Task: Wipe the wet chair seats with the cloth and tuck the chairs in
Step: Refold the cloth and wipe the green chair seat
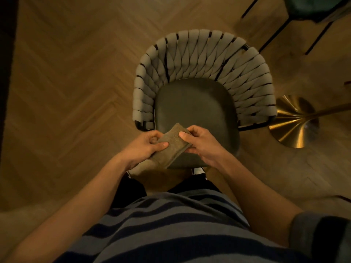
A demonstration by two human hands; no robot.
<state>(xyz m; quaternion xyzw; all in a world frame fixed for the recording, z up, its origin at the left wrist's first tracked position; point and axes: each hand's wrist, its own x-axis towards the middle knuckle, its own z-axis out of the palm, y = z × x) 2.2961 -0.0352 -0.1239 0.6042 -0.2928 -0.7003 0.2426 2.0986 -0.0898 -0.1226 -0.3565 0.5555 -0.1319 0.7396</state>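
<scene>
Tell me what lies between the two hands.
In the head view, the folded cloth spans the gap between the left hand and right hand; both pinch it above the chair seat.

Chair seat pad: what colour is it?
Dark green, plain, no pattern: the chair seat shows best in the head view, though dim warm light mutes it.

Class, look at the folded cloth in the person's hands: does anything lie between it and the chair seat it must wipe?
Nothing visible does. Both the left hand and the right hand grip the folded cloth over the front edge of the dark chair seat, whose surface shows bare.
</scene>
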